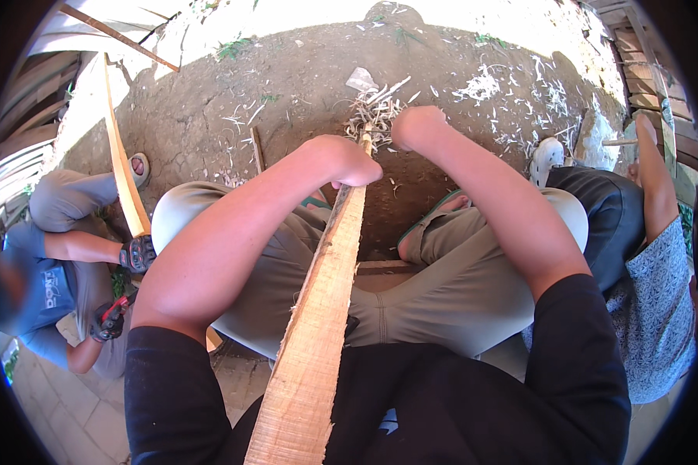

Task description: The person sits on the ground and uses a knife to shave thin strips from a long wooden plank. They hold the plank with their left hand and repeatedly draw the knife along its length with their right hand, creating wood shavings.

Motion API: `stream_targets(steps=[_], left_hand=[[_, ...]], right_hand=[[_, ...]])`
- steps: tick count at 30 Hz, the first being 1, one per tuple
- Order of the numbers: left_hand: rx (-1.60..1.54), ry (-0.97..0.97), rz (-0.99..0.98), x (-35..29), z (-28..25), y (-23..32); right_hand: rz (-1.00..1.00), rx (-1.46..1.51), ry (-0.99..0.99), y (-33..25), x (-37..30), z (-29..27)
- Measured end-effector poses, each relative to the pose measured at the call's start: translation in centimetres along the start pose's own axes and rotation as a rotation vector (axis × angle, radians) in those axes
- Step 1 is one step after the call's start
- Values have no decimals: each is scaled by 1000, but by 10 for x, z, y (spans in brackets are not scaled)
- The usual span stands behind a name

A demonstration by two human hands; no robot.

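Observation:
A long pale wooden plank (318, 325), rough along its edges, runs from against my body out between my knees and narrows toward its far end. My left hand (354, 164) is closed over the plank near that narrow end. Just beyond and to the right, my right hand (416, 126) is curled into a fist beside the plank's tip. What it grips is hidden by the hand. Curled wood shavings (371, 116) lie heaped around the tip, between and beyond my hands.
On the left, a person with gloved hands (137, 253) sits by another long plank (123, 170) and holds a red-handled tool (115, 307). Another person (659, 310) sits close on my right. More shavings (481, 85) and a pale stone (361, 80) lie on the dirt ahead.

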State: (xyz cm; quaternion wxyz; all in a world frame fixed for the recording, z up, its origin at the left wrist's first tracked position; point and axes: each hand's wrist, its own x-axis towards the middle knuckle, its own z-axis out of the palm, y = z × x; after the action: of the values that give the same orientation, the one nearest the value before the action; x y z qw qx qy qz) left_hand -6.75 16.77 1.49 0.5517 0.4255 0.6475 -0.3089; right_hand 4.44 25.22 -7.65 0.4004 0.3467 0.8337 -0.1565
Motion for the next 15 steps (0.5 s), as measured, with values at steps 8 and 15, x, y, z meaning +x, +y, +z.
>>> stream_targets(steps=[8,15], left_hand=[[39,6,53,-5,-1,2],[46,2,64,-1,1,1]], right_hand=[[160,65,-25,-30,6,22],[238,147,-9,-34,13,36]])
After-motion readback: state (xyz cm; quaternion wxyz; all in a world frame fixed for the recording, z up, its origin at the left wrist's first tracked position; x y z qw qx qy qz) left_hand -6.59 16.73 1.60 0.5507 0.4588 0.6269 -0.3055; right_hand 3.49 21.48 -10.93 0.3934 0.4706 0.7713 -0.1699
